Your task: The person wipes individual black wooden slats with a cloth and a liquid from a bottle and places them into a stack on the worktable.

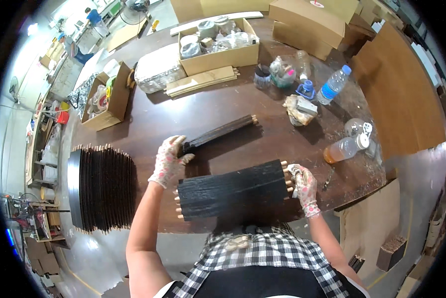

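Observation:
Both my hands wear white gloves with a pink-red pattern. My left hand [170,160] has its thumb and fingers around the near end of a narrow stack of dark wooden strips [223,131], which has pale pegs at its far end. A wide black wooden panel [233,190] lies in front of me, round pale pegs sticking out of both ends. Beside its right-hand pegs, my right hand [305,189] is closed on a small crumpled grey-white rag [294,171]. To the left stands a long row of black panels [106,188] packed on edge, pegs showing.
Boxes of wrapped goods [220,58] and tape rolls [116,97] stand at the back, near a wrapped bundle [159,68] and pale slats [202,82]. At right are a water bottle [334,85], a bottle of amber liquid [346,149] and large cardboard sheets [399,94]. People work far left.

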Available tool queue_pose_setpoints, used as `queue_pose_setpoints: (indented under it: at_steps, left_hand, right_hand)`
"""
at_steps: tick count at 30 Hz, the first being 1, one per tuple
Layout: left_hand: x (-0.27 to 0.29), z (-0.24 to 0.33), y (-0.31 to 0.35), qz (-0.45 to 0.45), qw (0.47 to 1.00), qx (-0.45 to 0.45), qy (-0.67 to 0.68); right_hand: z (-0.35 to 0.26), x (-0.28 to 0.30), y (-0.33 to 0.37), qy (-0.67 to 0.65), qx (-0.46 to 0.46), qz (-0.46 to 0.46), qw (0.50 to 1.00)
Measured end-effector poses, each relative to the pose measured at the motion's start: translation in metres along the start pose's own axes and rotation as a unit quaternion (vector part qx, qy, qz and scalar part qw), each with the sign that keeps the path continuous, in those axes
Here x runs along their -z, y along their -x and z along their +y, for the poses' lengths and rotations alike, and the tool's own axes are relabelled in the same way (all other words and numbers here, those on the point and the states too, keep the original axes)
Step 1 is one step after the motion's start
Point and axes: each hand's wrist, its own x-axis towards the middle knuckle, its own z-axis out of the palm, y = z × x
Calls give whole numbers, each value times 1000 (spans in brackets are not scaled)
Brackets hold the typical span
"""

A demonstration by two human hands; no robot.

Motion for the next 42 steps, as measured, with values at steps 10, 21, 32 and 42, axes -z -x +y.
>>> queue_pose_setpoints:
  at_steps: [10, 21, 32, 42]
  left_hand:
    - [-16, -26, -23, -16, 998, 18, -59]
    - [12, -66, 64, 248, 911, 242, 226]
    - [8, -68, 47, 221, 961, 145, 87]
    - [-34, -81, -9, 94, 988, 54, -113]
  right_hand:
    - [62, -6, -5, 319, 258, 70, 909]
    - [48, -5, 6, 381, 224, 95, 892]
    - [41, -12, 2, 418, 242, 97, 870]
    - [45, -13, 0, 372, 241, 49, 895]
